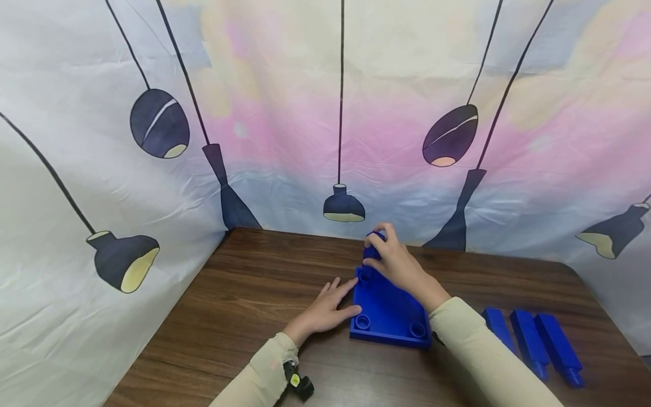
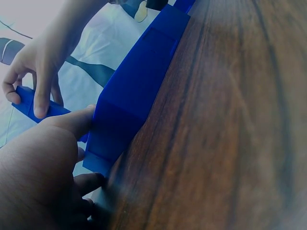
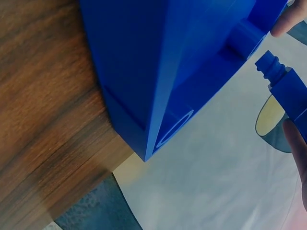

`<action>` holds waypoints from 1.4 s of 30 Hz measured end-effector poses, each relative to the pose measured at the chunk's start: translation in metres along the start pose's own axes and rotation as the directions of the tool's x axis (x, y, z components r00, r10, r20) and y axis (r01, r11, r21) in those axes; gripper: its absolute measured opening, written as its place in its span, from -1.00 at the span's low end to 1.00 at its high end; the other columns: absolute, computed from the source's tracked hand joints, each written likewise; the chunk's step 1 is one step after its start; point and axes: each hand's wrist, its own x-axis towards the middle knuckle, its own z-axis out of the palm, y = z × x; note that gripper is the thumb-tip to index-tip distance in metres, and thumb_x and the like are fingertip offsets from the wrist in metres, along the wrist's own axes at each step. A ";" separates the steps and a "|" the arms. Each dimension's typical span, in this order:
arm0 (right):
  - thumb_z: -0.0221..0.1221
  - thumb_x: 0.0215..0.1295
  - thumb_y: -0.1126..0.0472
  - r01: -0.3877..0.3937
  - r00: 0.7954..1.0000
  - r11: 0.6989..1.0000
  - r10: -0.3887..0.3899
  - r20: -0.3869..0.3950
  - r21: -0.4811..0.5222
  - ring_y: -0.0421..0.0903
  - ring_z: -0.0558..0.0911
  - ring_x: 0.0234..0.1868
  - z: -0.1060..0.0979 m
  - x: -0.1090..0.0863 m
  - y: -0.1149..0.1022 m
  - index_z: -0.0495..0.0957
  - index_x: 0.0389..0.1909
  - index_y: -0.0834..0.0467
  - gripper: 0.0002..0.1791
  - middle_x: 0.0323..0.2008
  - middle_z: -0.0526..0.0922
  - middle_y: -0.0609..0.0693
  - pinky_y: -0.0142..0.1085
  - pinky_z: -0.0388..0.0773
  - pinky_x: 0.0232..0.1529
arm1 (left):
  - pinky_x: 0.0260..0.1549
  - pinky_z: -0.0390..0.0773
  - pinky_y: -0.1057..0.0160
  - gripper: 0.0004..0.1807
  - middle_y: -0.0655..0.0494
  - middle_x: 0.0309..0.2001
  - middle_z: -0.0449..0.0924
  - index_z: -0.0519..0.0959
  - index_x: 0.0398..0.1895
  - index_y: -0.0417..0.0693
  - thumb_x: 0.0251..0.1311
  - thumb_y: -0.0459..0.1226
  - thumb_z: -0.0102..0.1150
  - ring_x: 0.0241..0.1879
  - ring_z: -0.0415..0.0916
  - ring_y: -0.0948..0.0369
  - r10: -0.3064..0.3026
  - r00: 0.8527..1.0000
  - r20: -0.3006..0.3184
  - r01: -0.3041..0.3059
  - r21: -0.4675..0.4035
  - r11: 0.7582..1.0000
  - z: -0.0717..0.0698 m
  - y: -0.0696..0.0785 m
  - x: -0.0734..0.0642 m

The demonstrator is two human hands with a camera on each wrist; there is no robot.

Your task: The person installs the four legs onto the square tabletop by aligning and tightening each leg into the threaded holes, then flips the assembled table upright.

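Observation:
A blue square panel [image 1: 389, 314] with raised edges lies on the table, round sockets in its corners facing up. My left hand [image 1: 324, 311] is spread along its left edge, thumb and fingertips touching the rim. Over the panel's far left part, my right hand [image 1: 402, 270] grips a blue table leg [image 1: 373, 254] near its upper end. The right wrist view shows that leg's threaded end [image 3: 271, 67] bare and apart from the nearby socket [image 3: 250, 40]. Part of the leg is hidden behind the right-hand fingers.
Three more blue legs [image 1: 559, 342] lie side by side at the right of the wooden table [image 1: 244, 288], partly behind the right sleeve [image 1: 488, 350]. A fabric backdrop [image 1: 285, 141] printed with lamps hangs along the table's back edge.

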 end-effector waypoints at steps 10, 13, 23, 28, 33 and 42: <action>0.47 0.29 0.33 -0.006 1.000 1.000 0.006 0.012 -0.009 0.02 0.63 -0.34 0.008 -0.001 0.000 0.45 -0.05 0.14 -0.61 0.24 0.27 0.27 -0.18 0.65 -0.36 | 0.57 -0.19 -0.31 -0.20 -0.01 0.65 0.15 0.15 0.71 0.05 0.56 0.14 0.07 0.67 -0.24 -0.20 -0.008 1.000 0.006 0.008 -0.014 1.000 0.001 -0.001 -0.001; 0.47 0.29 0.33 -0.008 1.000 1.000 0.008 0.021 -0.011 0.03 0.64 -0.34 0.010 -0.003 0.000 0.45 -0.05 0.14 -0.61 0.24 0.27 0.26 -0.17 0.66 -0.35 | 0.57 -0.18 -0.31 -0.20 0.00 0.64 0.16 0.15 0.71 0.05 0.56 0.14 0.07 0.67 -0.24 -0.20 -0.014 1.000 0.007 0.014 -0.015 1.000 0.002 -0.001 -0.002; 0.46 0.31 0.31 -0.018 0.999 1.000 0.019 0.048 -0.018 0.01 0.64 -0.35 0.013 -0.005 -0.001 0.44 -0.04 0.12 -0.62 0.25 0.26 0.21 -0.19 0.65 -0.36 | 0.57 -0.19 -0.30 -0.21 -0.02 0.64 0.15 0.15 0.70 0.03 0.57 0.11 0.07 0.67 -0.23 -0.21 -0.002 1.000 0.003 0.002 -0.006 1.000 0.003 -0.002 0.000; 0.46 0.30 0.31 -0.007 0.999 1.000 0.008 0.040 -0.024 0.01 0.64 -0.36 0.014 -0.005 0.000 0.44 -0.04 0.12 -0.61 0.24 0.27 0.20 -0.19 0.65 -0.36 | 0.57 -0.21 -0.30 -0.20 -0.02 0.65 0.14 0.15 0.71 0.04 0.57 0.13 0.07 0.67 -0.24 -0.20 -0.006 1.000 0.007 0.006 -0.005 1.000 0.002 -0.001 0.000; 0.47 0.30 0.31 -0.002 0.999 1.000 0.003 0.035 -0.027 0.03 0.64 -0.35 0.014 -0.005 0.001 0.45 -0.04 0.12 -0.61 0.23 0.28 0.20 -0.16 0.67 -0.36 | 0.57 -0.21 -0.30 -0.20 -0.04 0.65 0.14 0.15 0.71 0.03 0.57 0.13 0.07 0.67 -0.24 -0.20 -0.004 1.000 0.010 0.005 -0.013 1.000 0.000 0.001 0.001; 0.47 0.29 0.31 0.011 0.999 0.999 -0.009 0.046 -0.037 0.03 0.65 -0.33 0.018 -0.006 0.002 0.45 -0.05 0.12 -0.61 0.23 0.29 0.23 -0.15 0.68 -0.33 | 0.57 -0.22 -0.29 -0.21 -0.02 0.65 0.14 0.15 0.70 0.02 0.57 0.11 0.08 0.67 -0.24 -0.20 -0.003 1.000 0.010 0.003 -0.013 1.000 0.000 0.001 0.000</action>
